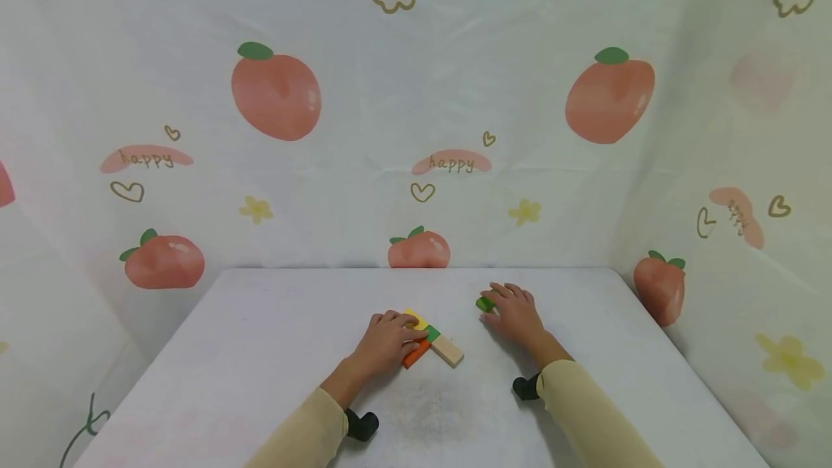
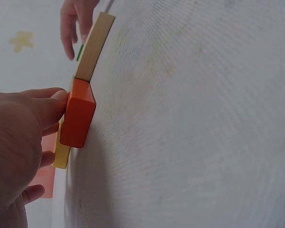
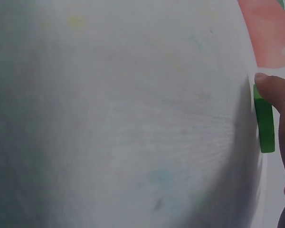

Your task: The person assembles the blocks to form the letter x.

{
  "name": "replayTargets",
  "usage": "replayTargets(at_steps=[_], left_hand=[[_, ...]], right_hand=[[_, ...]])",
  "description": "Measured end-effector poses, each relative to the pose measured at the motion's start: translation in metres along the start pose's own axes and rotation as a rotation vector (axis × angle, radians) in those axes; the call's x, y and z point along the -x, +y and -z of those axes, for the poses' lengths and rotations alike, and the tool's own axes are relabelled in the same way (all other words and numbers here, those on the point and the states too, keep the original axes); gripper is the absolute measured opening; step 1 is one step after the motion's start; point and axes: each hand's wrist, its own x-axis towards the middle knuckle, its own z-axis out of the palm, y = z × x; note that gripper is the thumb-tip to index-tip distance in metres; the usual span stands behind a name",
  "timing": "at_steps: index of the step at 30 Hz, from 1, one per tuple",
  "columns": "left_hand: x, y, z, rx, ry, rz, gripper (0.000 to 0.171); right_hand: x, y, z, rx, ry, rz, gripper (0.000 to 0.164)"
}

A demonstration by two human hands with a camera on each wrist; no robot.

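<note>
Four-way contact is hard to judge, but an orange block (image 1: 416, 354), a yellow block (image 1: 419, 320), a small green block (image 1: 432, 334) and a plain wooden block (image 1: 448, 350) lie together, ends meeting near the green one. My left hand (image 1: 386, 341) rests over the orange and yellow blocks with its fingers extended; its thumb touches the orange block in the left wrist view. Farther right and back, my right hand (image 1: 518, 316) holds another green block (image 3: 264, 123) between thumb and fingers, low over the table. Its fingers partly cover that block in the head view.
A white table (image 1: 279, 352) with faint smudges carries the blocks. Behind and beside it hangs a white cloth (image 1: 357, 92) printed with fruit, flowers and hearts. Black wrist mounts (image 1: 362, 425) stick out from both sleeves.
</note>
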Motion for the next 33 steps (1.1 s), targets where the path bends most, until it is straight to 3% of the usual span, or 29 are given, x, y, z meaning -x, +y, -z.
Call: replayTargets(at_steps=[6, 15, 23, 33], left_hand=[[0.000, 0.001, 0.000, -0.001, 0.007, 0.001, 0.032], [0.001, 0.001, 0.000, 0.004, 0.009, 0.001, 0.032], [0.001, 0.001, 0.001, 0.007, 0.008, -0.001, 0.031], [0.000, 0.001, -0.001, -0.004, 0.012, 0.004, 0.031]], right_hand=[[-0.001, 0.008, -0.008, -0.029, -0.065, -0.022, 0.057], [0.000, 0.010, -0.008, -0.084, -0.076, 0.018, 0.058], [-0.003, 0.009, -0.002, -0.017, -0.127, 0.045, 0.058], [-0.003, 0.004, 0.008, 0.060, -0.107, 0.070, 0.050]])
